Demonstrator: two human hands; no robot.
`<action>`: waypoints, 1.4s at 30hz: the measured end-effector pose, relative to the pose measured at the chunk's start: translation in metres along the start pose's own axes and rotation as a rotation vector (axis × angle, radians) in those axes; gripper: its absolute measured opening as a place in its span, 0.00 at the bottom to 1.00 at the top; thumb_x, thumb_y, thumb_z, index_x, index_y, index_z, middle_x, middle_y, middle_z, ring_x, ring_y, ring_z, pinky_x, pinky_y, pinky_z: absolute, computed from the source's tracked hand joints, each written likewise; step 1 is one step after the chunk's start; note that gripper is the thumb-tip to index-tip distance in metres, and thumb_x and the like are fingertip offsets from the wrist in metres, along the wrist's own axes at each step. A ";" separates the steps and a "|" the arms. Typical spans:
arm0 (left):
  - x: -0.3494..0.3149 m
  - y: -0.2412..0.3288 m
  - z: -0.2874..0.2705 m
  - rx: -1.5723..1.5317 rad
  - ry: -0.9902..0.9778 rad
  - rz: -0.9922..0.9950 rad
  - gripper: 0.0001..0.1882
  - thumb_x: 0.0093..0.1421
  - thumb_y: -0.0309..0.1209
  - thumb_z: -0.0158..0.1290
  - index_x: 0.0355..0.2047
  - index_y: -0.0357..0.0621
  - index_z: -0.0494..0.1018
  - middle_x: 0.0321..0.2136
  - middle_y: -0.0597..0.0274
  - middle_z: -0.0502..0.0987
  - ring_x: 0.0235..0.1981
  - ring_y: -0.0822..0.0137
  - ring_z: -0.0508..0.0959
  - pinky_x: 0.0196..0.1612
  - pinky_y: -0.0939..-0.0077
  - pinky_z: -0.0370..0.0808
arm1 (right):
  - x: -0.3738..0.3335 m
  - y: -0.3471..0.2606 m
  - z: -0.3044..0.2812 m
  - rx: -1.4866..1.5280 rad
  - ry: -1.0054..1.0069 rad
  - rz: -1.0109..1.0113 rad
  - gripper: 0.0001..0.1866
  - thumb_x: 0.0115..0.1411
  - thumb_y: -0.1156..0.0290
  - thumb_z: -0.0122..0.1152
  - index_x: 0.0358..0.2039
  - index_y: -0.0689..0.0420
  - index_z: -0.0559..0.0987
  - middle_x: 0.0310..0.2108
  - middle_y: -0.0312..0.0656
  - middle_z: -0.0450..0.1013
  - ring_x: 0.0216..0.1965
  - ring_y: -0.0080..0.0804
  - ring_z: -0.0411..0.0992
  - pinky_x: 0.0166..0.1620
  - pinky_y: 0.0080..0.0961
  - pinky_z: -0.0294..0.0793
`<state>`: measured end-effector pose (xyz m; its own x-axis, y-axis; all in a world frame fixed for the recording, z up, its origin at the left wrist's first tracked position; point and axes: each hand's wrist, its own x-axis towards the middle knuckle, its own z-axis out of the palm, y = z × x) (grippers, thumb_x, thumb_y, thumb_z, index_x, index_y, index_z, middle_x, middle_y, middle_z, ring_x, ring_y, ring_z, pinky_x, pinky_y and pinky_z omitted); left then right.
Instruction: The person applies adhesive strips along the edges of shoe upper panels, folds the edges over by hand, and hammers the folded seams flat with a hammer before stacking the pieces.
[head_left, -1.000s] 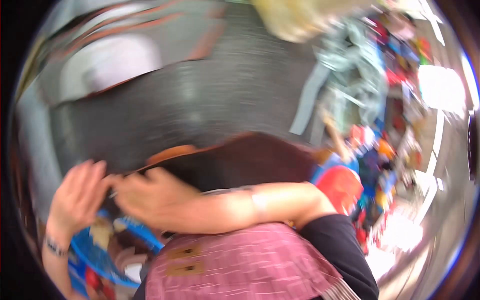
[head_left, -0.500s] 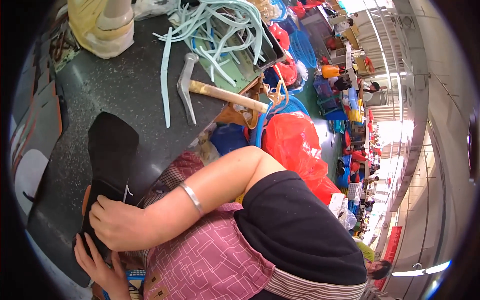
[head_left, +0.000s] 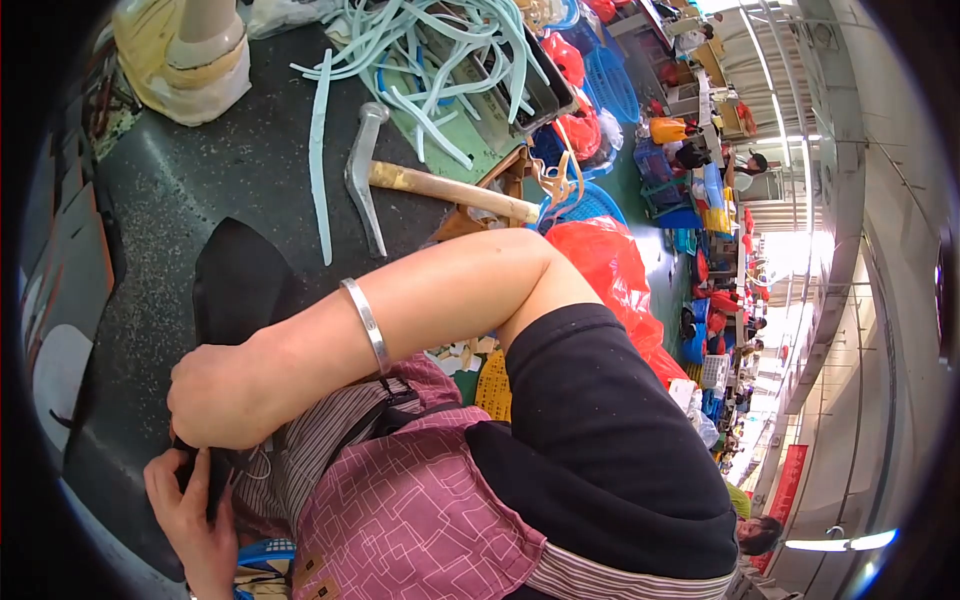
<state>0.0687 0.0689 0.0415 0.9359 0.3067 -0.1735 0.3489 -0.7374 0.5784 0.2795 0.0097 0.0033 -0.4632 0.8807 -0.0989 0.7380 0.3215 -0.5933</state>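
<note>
A long black piece [head_left: 235, 280], shaped like a shoe part with a rounded point at its far end, reaches from the dark tabletop toward my body. My right hand [head_left: 220, 395], with a silver bangle at the wrist, is curled in a fist over its middle; the fingertips are hidden underneath. Just below, my left hand [head_left: 190, 515] grips the near end between thumb and fingers. Fine pale thread [head_left: 262, 465] shows beside the hands. Beyond the piece lie a wooden-handled hammer [head_left: 450, 192] and a single pale blue strip [head_left: 320, 160].
Many pale blue strips [head_left: 430, 50] lie heaped over a dark tray and green board at the table's far side. A plastic-covered stand [head_left: 190, 75] occupies the far left. Stacked grey sheets [head_left: 75, 230] line the left edge. A red plastic bag [head_left: 610, 270] sits by blue baskets.
My right hand has shifted slightly and turned into a tighter fist, its forearm rising across the view. The black piece has swung a little to the right. My left hand stays at its near end.
</note>
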 end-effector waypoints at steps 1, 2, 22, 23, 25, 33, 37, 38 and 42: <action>0.002 -0.001 0.003 0.019 -0.006 0.003 0.25 0.47 0.14 0.55 0.49 0.32 0.73 0.44 0.47 0.68 0.49 0.48 0.69 0.52 0.58 0.67 | 0.000 0.001 -0.003 0.002 0.002 0.003 0.08 0.48 0.68 0.62 0.27 0.54 0.85 0.29 0.45 0.80 0.35 0.44 0.80 0.36 0.39 0.78; 0.003 -0.001 0.003 0.019 -0.009 0.005 0.25 0.47 0.14 0.55 0.49 0.32 0.73 0.44 0.47 0.68 0.49 0.48 0.69 0.52 0.58 0.67 | 0.000 0.003 -0.007 0.058 0.001 0.059 0.08 0.49 0.67 0.62 0.28 0.54 0.85 0.29 0.46 0.80 0.35 0.45 0.79 0.36 0.39 0.78; 0.009 0.026 0.001 0.121 -0.047 0.028 0.27 0.39 0.18 0.55 0.45 0.39 0.75 0.43 0.48 0.69 0.48 0.45 0.69 0.52 0.51 0.65 | -0.054 -0.020 -0.006 -0.183 0.184 -0.136 0.09 0.47 0.62 0.64 0.26 0.52 0.85 0.35 0.36 0.75 0.47 0.39 0.68 0.49 0.40 0.68; 0.009 0.033 0.003 0.134 -0.024 0.030 0.25 0.40 0.18 0.55 0.44 0.40 0.76 0.42 0.49 0.69 0.48 0.46 0.69 0.52 0.52 0.64 | -0.067 -0.027 -0.004 -0.305 0.208 -0.133 0.09 0.50 0.61 0.62 0.25 0.51 0.84 0.35 0.33 0.71 0.46 0.35 0.66 0.51 0.42 0.65; 0.013 0.039 0.011 0.257 0.073 0.123 0.22 0.41 0.21 0.56 0.41 0.40 0.76 0.40 0.50 0.70 0.47 0.48 0.70 0.50 0.53 0.65 | -0.078 -0.032 0.007 -0.493 0.226 -0.108 0.15 0.53 0.62 0.58 0.37 0.57 0.82 0.42 0.41 0.74 0.53 0.41 0.66 0.50 0.46 0.68; 0.010 0.030 0.039 0.415 0.260 0.277 0.09 0.43 0.28 0.54 0.28 0.42 0.72 0.23 0.61 0.66 0.29 0.61 0.72 0.28 0.68 0.67 | -0.109 -0.012 -0.012 -0.573 0.363 -0.221 0.15 0.51 0.66 0.60 0.35 0.65 0.79 0.25 0.40 0.72 0.25 0.27 0.73 0.24 0.19 0.70; -0.114 -0.110 -0.012 0.366 0.715 -0.158 0.07 0.62 0.24 0.49 0.29 0.39 0.75 0.24 0.55 0.71 0.26 0.58 0.74 0.30 0.63 0.72 | -0.135 0.032 -0.069 -0.555 0.592 0.040 0.11 0.50 0.71 0.61 0.36 0.52 0.79 0.31 0.35 0.77 0.30 0.32 0.77 0.28 0.31 0.76; -0.108 -0.097 -0.061 0.852 0.697 -0.224 0.09 0.68 0.27 0.48 0.37 0.34 0.75 0.29 0.53 0.74 0.30 0.57 0.76 0.35 0.67 0.75 | -0.140 0.050 -0.078 -0.495 0.572 0.198 0.10 0.51 0.74 0.60 0.36 0.53 0.80 0.34 0.36 0.78 0.34 0.35 0.77 0.32 0.33 0.78; -0.250 -0.235 -0.175 1.430 0.575 -0.718 0.16 0.71 0.37 0.44 0.50 0.43 0.75 0.46 0.50 0.77 0.44 0.50 0.78 0.44 0.62 0.75 | -0.168 0.079 -0.103 -0.151 0.637 0.718 0.10 0.57 0.72 0.63 0.39 0.59 0.80 0.35 0.48 0.77 0.36 0.46 0.77 0.41 0.33 0.75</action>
<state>-0.2562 0.2707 0.0879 0.5566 0.7203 0.4140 0.7253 -0.1782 -0.6650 0.4659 -0.0768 0.0555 0.4416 0.8936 0.0806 0.8172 -0.3636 -0.4472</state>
